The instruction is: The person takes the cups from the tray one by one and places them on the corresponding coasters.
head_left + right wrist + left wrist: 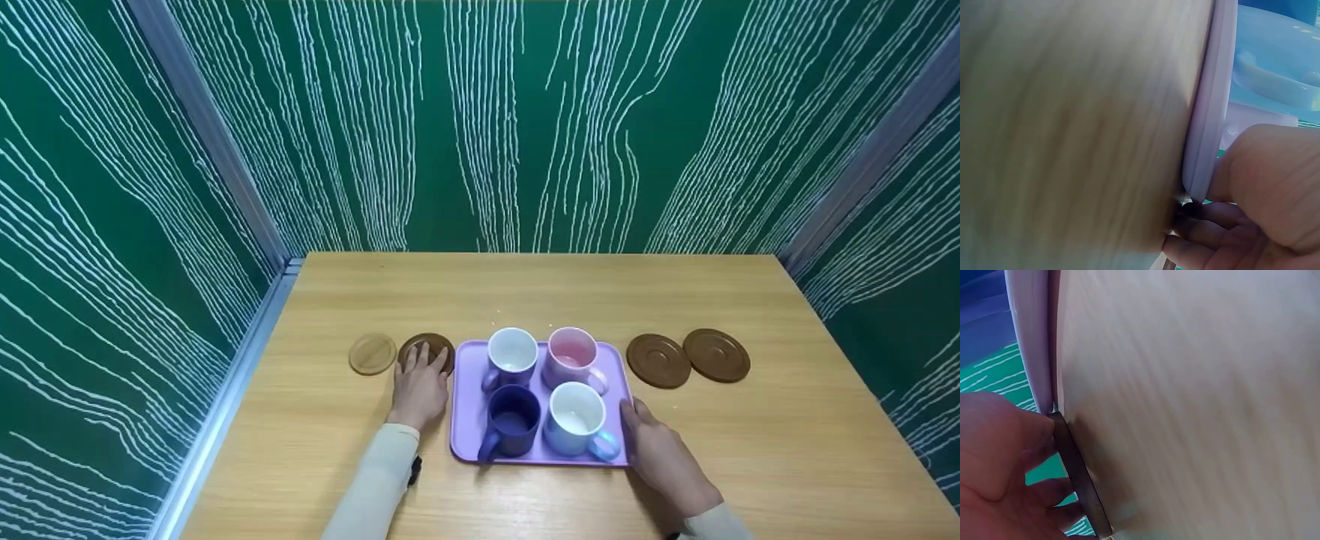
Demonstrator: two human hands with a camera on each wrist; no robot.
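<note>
A lilac tray (466, 405) rests on the table, carrying several mugs: a white-lined one with a purple handle (513, 349), a pink mug (572, 355), a dark blue mug (514, 420) and a pale blue mug (576, 418). My right hand (667, 457) grips the tray's right rim, thumb over the edge and fingers outside it. My left hand (418, 391) lies over a dark brown wooden coaster (417, 341) beside the tray's left edge. Its spread fingers touch the coaster's top; the left wrist view shows the coaster (1081, 475) edge-on, flat against the table.
A lighter wooden coaster (373, 354) lies left of the dark one. Two more dark brown coasters (658, 361) lie to the right of the tray. Green walls (427, 150) with white wavy lines stand behind and beside the wooden table (540, 289).
</note>
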